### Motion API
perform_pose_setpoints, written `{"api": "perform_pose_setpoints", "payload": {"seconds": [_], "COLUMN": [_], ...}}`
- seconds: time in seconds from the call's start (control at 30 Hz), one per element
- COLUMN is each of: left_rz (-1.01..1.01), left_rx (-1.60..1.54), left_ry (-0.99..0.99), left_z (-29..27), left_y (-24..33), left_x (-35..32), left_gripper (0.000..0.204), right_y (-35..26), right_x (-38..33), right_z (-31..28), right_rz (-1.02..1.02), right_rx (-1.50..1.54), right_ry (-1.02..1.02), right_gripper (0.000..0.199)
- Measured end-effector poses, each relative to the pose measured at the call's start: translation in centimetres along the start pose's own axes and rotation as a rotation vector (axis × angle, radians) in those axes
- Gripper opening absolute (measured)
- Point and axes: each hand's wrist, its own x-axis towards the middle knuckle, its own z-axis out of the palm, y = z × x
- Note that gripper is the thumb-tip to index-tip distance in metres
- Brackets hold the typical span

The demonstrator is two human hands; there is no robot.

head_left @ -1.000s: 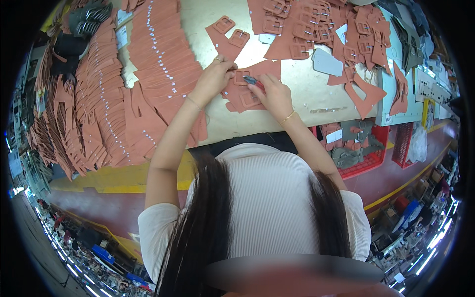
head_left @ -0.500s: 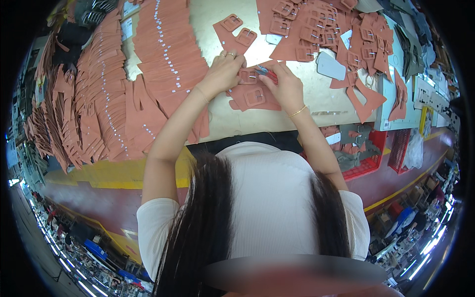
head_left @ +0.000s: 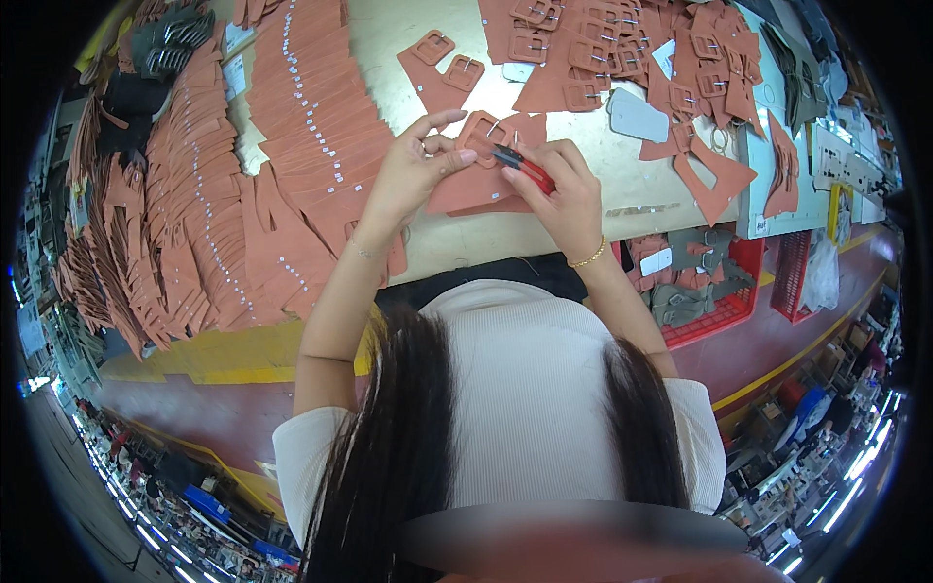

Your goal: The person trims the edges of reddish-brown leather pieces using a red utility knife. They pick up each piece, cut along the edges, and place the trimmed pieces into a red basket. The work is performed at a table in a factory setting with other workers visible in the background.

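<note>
My left hand [head_left: 413,175] pinches a reddish-brown leather strap with a square buckle [head_left: 481,136] and holds it just above the workbench. My right hand [head_left: 559,194] grips a small red-handled tool [head_left: 525,167] whose dark tip touches the buckle end of that strap. A gold bracelet [head_left: 588,257] circles my right wrist. Under the raised strap, a few more flat strap pieces [head_left: 476,189] lie on the bench.
Long rows of overlapping strap pieces [head_left: 292,126] cover the bench's left side. A heap of finished buckle straps [head_left: 622,49] lies at the back right, with a grey template [head_left: 637,115] beside it. A red crate [head_left: 709,291] of parts sits below the bench edge [head_left: 486,243].
Both hands have lifted from the flat pile. The left hand now holds the buckle strap up, and the right hand has brought the red-handled tool to it.
</note>
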Motion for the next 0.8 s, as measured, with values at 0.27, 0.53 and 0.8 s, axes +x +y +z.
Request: {"api": "perform_pose_setpoints", "payload": {"seconds": [0.27, 0.53, 0.8], "left_rz": [0.070, 0.132, 0.145], "left_rx": [-0.149, -0.101, -0.030], "left_ry": [0.123, 0.169, 0.180], "left_z": [2.0, 2.9, 3.2], "left_y": [0.9, 1.2, 1.3], "left_x": [-1.6, -2.2, -2.3], "left_gripper": [0.041, 0.035, 0.030], "right_y": [-1.6, -1.5, -1.0], "right_x": [1.1, 1.4, 1.6], "right_z": [-0.4, -0.5, -0.3], "right_rz": [-0.023, -0.060, -0.105], "right_rx": [0.029, 0.014, 0.033], "right_ry": [0.033, 0.049, 0.077], "right_gripper": [0.029, 0.028, 0.026]}}
